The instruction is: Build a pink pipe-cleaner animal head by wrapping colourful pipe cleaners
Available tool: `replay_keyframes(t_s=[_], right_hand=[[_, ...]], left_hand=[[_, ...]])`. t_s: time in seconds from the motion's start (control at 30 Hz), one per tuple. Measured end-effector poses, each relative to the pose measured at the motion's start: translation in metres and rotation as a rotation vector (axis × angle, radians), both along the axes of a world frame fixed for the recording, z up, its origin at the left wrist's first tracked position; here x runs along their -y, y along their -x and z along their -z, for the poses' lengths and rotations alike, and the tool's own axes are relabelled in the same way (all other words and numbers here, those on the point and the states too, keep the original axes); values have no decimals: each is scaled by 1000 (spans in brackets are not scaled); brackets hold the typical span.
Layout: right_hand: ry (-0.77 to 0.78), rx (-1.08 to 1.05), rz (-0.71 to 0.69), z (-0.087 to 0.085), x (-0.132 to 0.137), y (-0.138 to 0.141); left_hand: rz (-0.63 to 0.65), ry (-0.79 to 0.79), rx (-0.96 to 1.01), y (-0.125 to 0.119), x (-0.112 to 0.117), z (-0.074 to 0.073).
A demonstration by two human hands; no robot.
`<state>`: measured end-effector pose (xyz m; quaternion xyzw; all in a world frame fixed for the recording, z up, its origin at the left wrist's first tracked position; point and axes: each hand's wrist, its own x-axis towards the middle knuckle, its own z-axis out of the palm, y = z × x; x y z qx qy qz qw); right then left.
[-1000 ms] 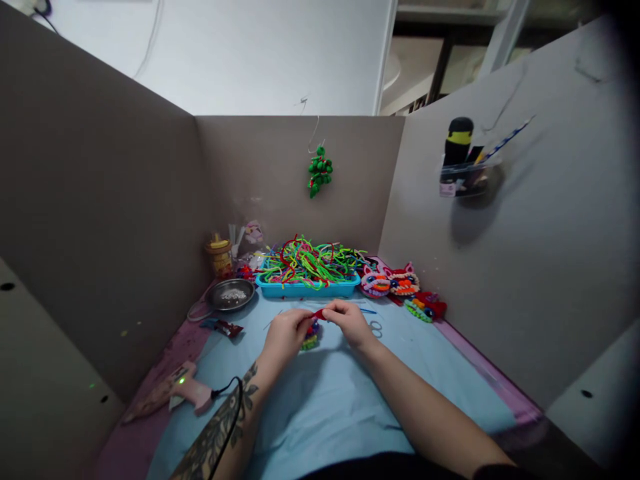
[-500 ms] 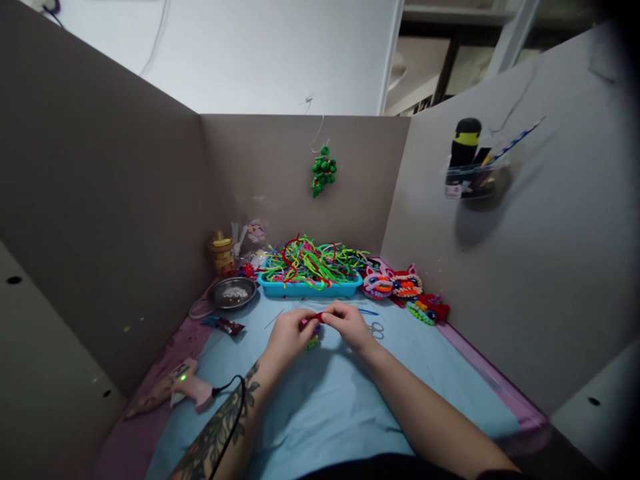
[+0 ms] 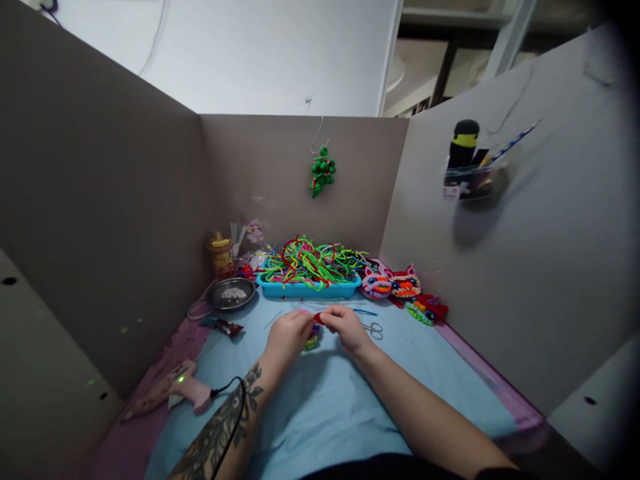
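Note:
My left hand [image 3: 287,333] and my right hand [image 3: 345,327] meet over the light blue mat [image 3: 330,400], fingers pinched together on a short red pipe cleaner [image 3: 318,318] between them. Under the left hand's fingers lies a small multicoloured pipe-cleaner piece [image 3: 312,341], partly hidden. A pair of small scissors [image 3: 373,328] lies just right of my right hand.
A blue tray [image 3: 307,287] heaped with coloured pipe cleaners stands behind the hands. A metal dish [image 3: 230,293], a yellow jar [image 3: 220,253], finished pipe-cleaner faces [image 3: 393,283] and a pink glue gun [image 3: 187,390] surround the mat. Cardboard walls enclose three sides; a green ornament [image 3: 321,172] hangs on the back wall.
Both hands have drawn slightly closer together around the red pipe cleaner, less of which shows now. The view shifted a little.

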<state>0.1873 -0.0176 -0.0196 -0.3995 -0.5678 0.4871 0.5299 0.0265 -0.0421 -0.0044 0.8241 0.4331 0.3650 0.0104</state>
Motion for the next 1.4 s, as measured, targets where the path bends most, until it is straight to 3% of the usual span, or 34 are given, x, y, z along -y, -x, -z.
replay_keyframes(t_s=[0.2,0.5,0.6,0.77,1.03,1.23,1.4], right_hand=[[-22,19,8,-1,1,0],[-47,11,-53,1,-2,-2],[-58,-39,-40,1,-6,-9],[-171,113,-67,-3,-6,-15],[-337,431,-33,-5,2,-7],[-269,349,-46,-6,3,-8],[-184,187,-96,-5,-1,-9]], left_hand=[[43,114,137,-1,-1,-4],[105,557,547,-2,-1,-14],[119,623,644,1,-1,-18],[98,578,556,3,0,-20],[90,216,156,2,-1,-13],[76,191,185,2,0,-12],[11,315,380,5,0,-21]])
